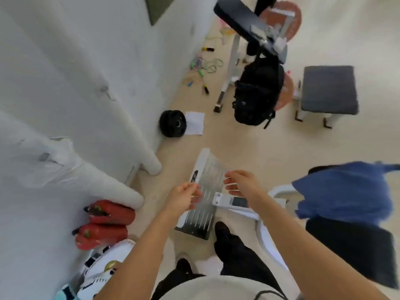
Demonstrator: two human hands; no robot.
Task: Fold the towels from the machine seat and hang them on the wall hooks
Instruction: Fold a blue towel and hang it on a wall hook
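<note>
Down near the middle of the view both hands hover over the ribbed footplate of a gym machine, holding nothing; left hand has its fingers loosely curled, narrow gap, nothing in them; right hand is the same deal, fingers relaxed and bent, pointing toward the left one, the two hands close but apart. Over on the right edge a blue towel sits bunched on the machine seat, a black pad, with the white frame poking out beside it; pretty blurry there so I can't tell how it's folded. On the white wall at left two white towels hang from hooks; one higher up, the other lower down, near the fire extinguishers lying red on the floor. Further along the floor by the wall: a black weight plate touching a white cloth; jump ropes in a tangle; a black backpack hanging off a bench; a grey stool toward the top right.
</note>
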